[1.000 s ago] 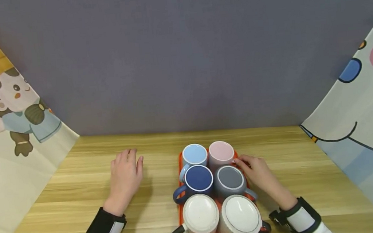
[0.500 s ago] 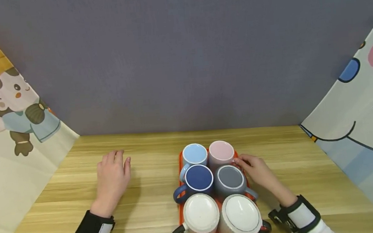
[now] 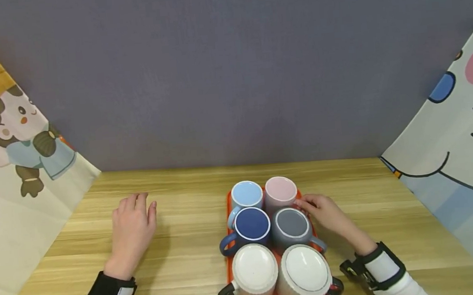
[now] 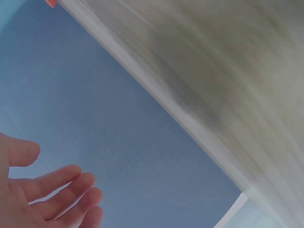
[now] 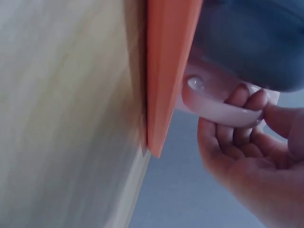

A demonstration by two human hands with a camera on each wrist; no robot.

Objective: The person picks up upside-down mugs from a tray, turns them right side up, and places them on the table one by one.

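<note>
And there's the right hand (image 3: 325,213), clamped on the pink mug's handle (image 5: 221,114), fingers curled through! The pink mug (image 3: 280,191) sits upside down on the orange tray (image 5: 170,71), just below the frame's centre. Lower left, the left hand (image 3: 131,232), thumb and fingers apart, hangs over the table (image 3: 196,271).

Soft shadows, hazy wrist views

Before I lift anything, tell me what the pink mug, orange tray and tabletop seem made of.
Pink mug: probably glazed ceramic, glossy; its handle shows bright highlights.
Orange tray: likely moulded plastic, fairly smooth; its wall is evenly coloured.
Tabletop: wood or printed laminate, satin-looking; streaky grain shows but can't settle which.
</note>
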